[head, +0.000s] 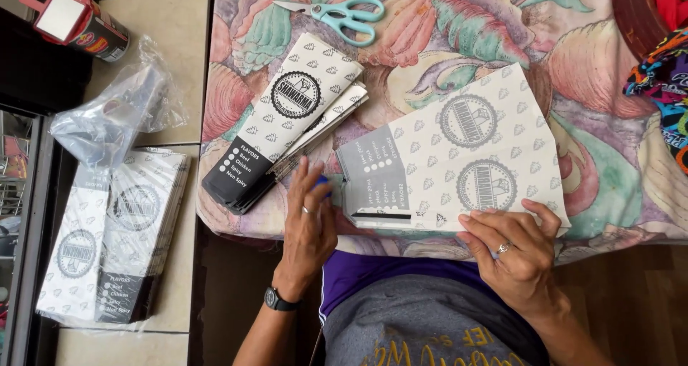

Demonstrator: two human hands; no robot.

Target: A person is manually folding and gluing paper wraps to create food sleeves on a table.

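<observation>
A flat printed paper sleeve, white with round stamps and a grey end panel, lies on the flowered tablecloth. My right hand presses its near right edge with spread fingers. My left hand is closed around a small blue object, only its tip showing, at the sleeve's left end. A stack of folded sleeves lies just left of that hand. Teal scissors rest at the table's far side.
On the tiled floor at left stands a wrapped bundle of more sleeves with crumpled clear plastic above it. A red and white container lies at top left. Colourful cloth sits at the right edge.
</observation>
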